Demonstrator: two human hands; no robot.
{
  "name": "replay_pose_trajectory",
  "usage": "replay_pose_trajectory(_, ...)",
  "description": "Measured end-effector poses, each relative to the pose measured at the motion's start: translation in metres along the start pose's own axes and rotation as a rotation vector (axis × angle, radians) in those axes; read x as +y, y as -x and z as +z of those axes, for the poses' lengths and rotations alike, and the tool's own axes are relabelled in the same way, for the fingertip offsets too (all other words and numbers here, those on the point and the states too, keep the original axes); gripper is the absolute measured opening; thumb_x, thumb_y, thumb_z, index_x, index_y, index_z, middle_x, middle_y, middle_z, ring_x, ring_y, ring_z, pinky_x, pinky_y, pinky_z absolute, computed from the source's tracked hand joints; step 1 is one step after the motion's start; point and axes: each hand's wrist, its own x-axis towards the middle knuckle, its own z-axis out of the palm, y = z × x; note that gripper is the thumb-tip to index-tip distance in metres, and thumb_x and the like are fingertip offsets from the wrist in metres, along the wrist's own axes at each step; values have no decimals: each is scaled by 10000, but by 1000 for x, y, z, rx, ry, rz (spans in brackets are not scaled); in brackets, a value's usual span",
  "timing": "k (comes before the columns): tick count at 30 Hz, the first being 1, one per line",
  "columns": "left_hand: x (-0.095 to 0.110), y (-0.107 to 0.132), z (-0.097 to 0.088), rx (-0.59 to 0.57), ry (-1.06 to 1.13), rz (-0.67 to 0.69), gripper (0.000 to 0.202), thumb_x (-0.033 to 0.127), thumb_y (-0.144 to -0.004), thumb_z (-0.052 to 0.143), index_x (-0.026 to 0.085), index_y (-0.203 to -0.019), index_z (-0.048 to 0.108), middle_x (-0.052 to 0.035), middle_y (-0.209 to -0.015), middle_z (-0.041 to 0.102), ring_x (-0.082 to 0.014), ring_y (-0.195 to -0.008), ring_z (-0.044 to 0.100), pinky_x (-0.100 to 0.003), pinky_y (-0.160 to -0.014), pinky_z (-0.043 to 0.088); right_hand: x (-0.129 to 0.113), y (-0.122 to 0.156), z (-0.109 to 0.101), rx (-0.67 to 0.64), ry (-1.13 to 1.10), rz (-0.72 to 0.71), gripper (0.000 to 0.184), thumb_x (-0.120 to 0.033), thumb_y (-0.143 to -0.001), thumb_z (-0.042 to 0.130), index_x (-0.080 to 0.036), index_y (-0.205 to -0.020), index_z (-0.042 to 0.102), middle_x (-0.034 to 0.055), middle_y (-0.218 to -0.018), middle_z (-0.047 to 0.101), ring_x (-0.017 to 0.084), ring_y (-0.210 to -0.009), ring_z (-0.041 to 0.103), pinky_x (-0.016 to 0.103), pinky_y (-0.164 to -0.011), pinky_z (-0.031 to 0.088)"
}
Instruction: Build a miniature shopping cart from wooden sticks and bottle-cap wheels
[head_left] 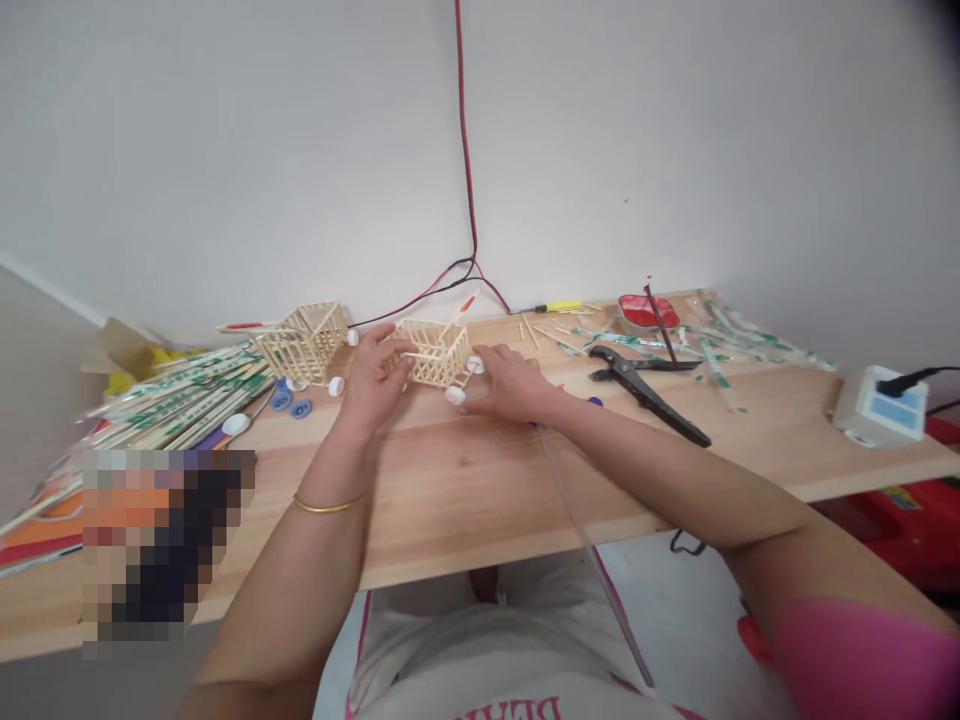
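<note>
A small cart built of thin wooden sticks (439,352), with white bottle-cap wheels, sits between my hands near the wall. My left hand (376,372) grips its left end, thumb and fingers on the slatted side. At the other end, my right hand (504,385) has its fingers on the white wheels (455,396). A stick with a red tip (466,303) leans up out of the cart. Part of the cart's left end is hidden behind my fingers. To the left stands a second stick cart (304,342), also on white cap wheels.
Wrapped chopsticks (202,390) are heaped at the left, with blue caps (300,408) beside them. On the right lie black cutters (649,395), a red container (649,312) and torn wrappers (739,330). A white power box (881,405) stands at the right edge. Red and black wires (465,140) hang down the wall.
</note>
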Motion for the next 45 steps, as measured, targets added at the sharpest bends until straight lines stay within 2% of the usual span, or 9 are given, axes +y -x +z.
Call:
replay_pose_trajectory(5,4,-1,-3,51,17,-48,196,287,-830,570,196,-949,696,-94,-1194,599,-225,-1196,539,-405,-1042,410,-4,0,2,60,-187,-1,818,-570,-670,739,-224,-1347,436,165,-1298,488,331,-1150,537,526,-972,415)
replay_pose_trajectory(10,6,-2,-4,70,-1,-75,189,289,-830,573,205,-951,692,-78,-1161,621,-213,-1176,553,-404,-1048,401,-10,-2,3,117,-425,6,748,-404,-640,793,-180,-1279,474,162,-1282,465,173,-833,628,385,-837,526)
replay_pose_trajectory(14,5,-1,-3,94,2,-76,184,287,-827,582,200,-939,698,-77,-1145,630,-216,-1150,566,-397,-1039,406,-9,-4,7,126,-466,21,630,-367,-613,807,-182,-1139,514,116,-1172,533,178,-836,624,364,-768,537)
replay_pose_trajectory(18,3,-1,-1,89,29,-56,185,281,-827,573,193,-926,703,-80,-1114,632,-222,-1153,561,-393,-1030,414,-4,-6,12,110,-419,-64,463,-327,-640,799,-183,-1008,557,82,-1093,551,166,-834,615,374,-826,518)
replay_pose_trajectory(27,0,1,4,54,31,-36,188,275,-831,578,198,-947,705,-93,-1187,576,-236,-1188,529,-416,-1043,398,4,-10,25,138,-398,-167,408,-298,-651,787,-176,-983,584,111,-1154,508,171,-852,599,393,-884,511)
replay_pose_trajectory(34,1,4,7,44,36,-20,204,253,-834,585,184,-975,715,-113,-1205,552,-242,-1200,513,-417,-1053,389,6,-11,32,166,-372,-155,343,-322,-679,748,-167,-940,590,145,-1209,486,216,-973,590,411,-948,480)
replay_pose_trajectory(38,1,4,6,26,28,-22,207,260,-841,573,187,-978,710,-112,-1218,535,-247,-1219,497,-423,-1062,383,6,-11,34,175,-378,-161,383,-287,-644,767,-174,-961,584,140,-1187,493,232,-1009,580,424,-963,472)
replay_pose_trajectory(41,1,3,3,6,23,-13,251,260,-833,581,197,-1056,679,-110,-1263,506,-245,-1246,473,-429,-1081,368,4,-11,34,171,-393,-155,383,-296,-664,752,-156,-979,584,157,-1214,476,222,-980,593,415,-964,472)
replay_pose_trajectory(45,3,2,-2,20,22,-14,480,247,-779,628,170,-1249,560,-143,-1338,455,-260,-1310,408,-451,-1130,307,2,-11,33,150,-394,-148,378,-273,-679,734,-138,-1001,591,172,-1240,469,225,-1025,588,397,-985,460)
